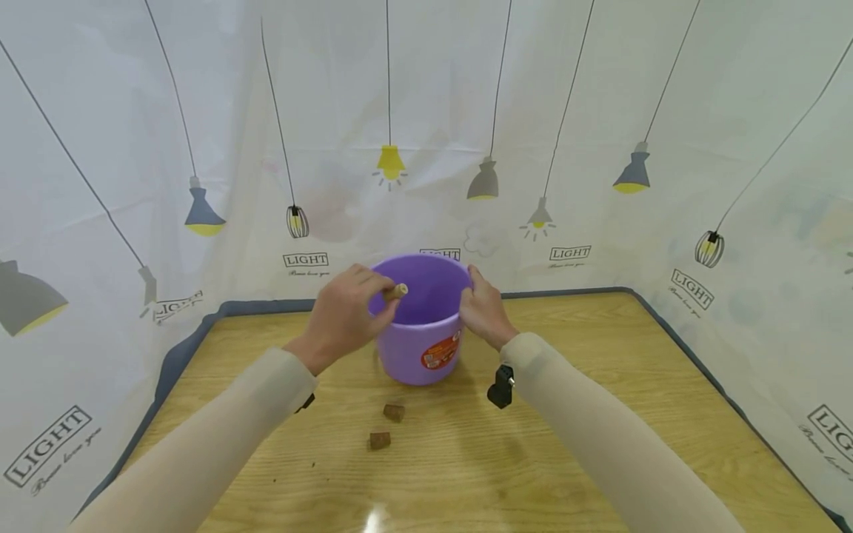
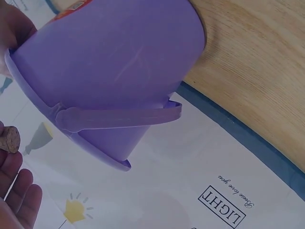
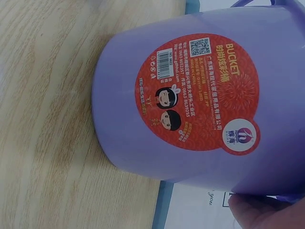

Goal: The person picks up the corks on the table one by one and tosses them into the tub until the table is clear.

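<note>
A purple bucket (image 1: 420, 352) stands on the wooden table, its mouth facing up toward me and a red label on its near side. My left hand (image 1: 346, 314) pinches a light brown cork (image 1: 396, 292) between thumb and fingers, over the bucket's left rim. The cork's speckled end (image 2: 11, 139) shows in the left wrist view, where the other fingers lie loosely spread below it. With the right hand (image 1: 486, 307) I grip the rim on the right side. Its thumb (image 3: 252, 210) lies against the outer wall in the right wrist view; the inside of the bucket is partly visible.
Two brown corks (image 1: 380, 440) lie on the table in front of the bucket. The bucket's handle (image 2: 124, 118) hangs down along its outer wall. A white sheet (image 1: 426, 96) printed with lamps rises at the table's back and sides, with a dark blue border (image 1: 566, 293) at the table's edge.
</note>
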`<state>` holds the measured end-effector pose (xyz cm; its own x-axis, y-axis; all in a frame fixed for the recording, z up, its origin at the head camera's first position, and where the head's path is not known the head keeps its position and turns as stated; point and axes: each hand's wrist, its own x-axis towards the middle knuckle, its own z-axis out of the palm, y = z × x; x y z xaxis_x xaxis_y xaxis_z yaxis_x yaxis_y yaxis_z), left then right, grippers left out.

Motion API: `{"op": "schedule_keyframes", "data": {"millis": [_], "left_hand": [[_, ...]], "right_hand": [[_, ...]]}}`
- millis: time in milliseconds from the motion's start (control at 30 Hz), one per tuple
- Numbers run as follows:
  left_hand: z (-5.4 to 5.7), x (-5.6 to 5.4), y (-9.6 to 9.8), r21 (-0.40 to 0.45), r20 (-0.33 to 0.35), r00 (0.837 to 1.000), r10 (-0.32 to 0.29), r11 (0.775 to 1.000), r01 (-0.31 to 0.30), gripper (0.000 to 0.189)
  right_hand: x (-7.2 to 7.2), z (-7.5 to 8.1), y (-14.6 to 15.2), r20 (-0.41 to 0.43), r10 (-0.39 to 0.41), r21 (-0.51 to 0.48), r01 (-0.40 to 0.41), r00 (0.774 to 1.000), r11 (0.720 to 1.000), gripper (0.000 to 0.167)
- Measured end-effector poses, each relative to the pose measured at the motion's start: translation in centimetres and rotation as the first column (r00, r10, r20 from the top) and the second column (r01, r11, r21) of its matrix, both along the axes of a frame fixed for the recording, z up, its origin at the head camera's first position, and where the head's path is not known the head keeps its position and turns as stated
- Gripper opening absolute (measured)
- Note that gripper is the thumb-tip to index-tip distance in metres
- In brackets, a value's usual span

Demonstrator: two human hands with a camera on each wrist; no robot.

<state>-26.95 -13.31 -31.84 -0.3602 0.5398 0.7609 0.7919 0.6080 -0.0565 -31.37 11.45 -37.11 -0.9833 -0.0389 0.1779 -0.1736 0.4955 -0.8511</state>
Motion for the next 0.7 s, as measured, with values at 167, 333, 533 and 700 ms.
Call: {"op": "schedule_keyframes", "data": {"millis": [167, 333, 533, 700], "left_hand": [[0.2, -0.6, 0.4, -0.009, 0.017, 0.999, 0.04, 0.999, -0.04, 0.008], [0.2, -1.2, 0.7, -0.013, 0.032, 0.997, 0.065, 0.998, -0.065, 0.008], [0.0, -1.6, 1.2, -0.027, 0.06, 0.994, 0.094, 0.995, -0.093, 0.007], [-0.3, -1.6, 1.7, -0.067, 0.115, 0.983, 0.14, 0.989, -0.133, 0.006]], "right_hand": [[0.0, 0.0, 0.0, -0.007, 0.0, 0.01, 0.0, 1.0, 1.0, 0.061], [0.0, 0.1, 0.0, -0.002, 0.005, 0.01, -0.005, 1.0, 1.0, 0.061], [0.1, 0.2, 0.1, -0.012, 0.006, 0.022, -0.006, 1.0, 1.0, 0.061], [0.1, 0.1, 0.1, -0.014, 0.014, 0.012, -0.014, 1.0, 1.0, 0.062]]}}
